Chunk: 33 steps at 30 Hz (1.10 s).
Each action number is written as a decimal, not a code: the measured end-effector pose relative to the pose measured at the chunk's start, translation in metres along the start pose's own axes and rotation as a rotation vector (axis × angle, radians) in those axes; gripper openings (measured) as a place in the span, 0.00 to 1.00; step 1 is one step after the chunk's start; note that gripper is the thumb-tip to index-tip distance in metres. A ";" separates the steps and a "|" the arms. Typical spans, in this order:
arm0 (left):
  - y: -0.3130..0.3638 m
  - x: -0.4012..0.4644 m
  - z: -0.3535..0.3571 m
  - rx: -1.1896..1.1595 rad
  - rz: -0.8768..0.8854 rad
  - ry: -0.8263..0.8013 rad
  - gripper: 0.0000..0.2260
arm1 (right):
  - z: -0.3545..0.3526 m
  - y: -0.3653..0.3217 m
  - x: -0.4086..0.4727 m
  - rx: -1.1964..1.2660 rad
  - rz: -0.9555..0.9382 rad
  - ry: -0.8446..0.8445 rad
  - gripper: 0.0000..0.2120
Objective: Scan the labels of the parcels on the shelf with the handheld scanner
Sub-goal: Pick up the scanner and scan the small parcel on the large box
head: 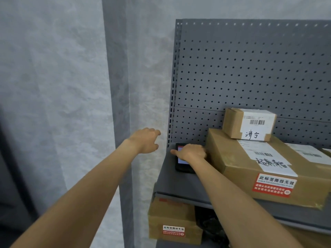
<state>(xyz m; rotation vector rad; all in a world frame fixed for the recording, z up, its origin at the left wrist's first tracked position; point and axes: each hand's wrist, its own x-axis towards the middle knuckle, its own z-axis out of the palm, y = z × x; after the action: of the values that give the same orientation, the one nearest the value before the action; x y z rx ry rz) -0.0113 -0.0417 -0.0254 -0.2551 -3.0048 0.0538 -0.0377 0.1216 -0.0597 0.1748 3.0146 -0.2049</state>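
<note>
A black handheld scanner (183, 165) with a lit screen lies flat on the grey shelf board (170, 183), at its left end. My right hand (193, 152) rests over the scanner's upper part. The fingers curl around its right edge and the thumb points left across the screen. To the right stands a large brown parcel (238, 172) with a white barcode label (265, 156) and a red sticker. A small parcel (232, 124) with its own barcode label (256, 126) sits on top of it. My left hand (145, 140) hovers left of the shelf upright, fingers loosely apart and holding nothing.
A grey pegboard back panel (250, 68) rises behind the parcels. Another brown parcel (170, 217) with a red sticker sits on the level below, next to a dark bag (209, 224). A pale wall with a grey pillar (116, 86) stands to the left.
</note>
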 end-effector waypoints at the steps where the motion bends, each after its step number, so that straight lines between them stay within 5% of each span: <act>1: -0.001 0.000 0.001 -0.002 -0.005 -0.002 0.26 | 0.000 -0.002 0.002 0.057 0.022 -0.016 0.33; 9: -0.006 0.006 0.007 -0.021 -0.002 -0.008 0.26 | 0.006 -0.015 0.007 0.153 0.104 -0.010 0.40; 17: 0.000 0.012 -0.006 -0.008 0.013 0.011 0.25 | -0.003 -0.010 0.007 0.194 0.046 0.047 0.35; 23: 0.001 0.014 -0.048 0.017 0.000 0.075 0.25 | -0.053 -0.015 -0.003 0.265 -0.045 0.127 0.38; 33: 0.037 0.016 -0.112 0.003 0.011 0.190 0.23 | -0.143 0.038 -0.037 0.339 -0.203 0.237 0.28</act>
<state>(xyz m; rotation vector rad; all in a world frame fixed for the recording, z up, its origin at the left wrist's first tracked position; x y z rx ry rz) -0.0062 0.0003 0.0857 -0.2605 -2.8146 0.0326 -0.0114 0.1754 0.0810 -0.0864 3.2046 -0.7673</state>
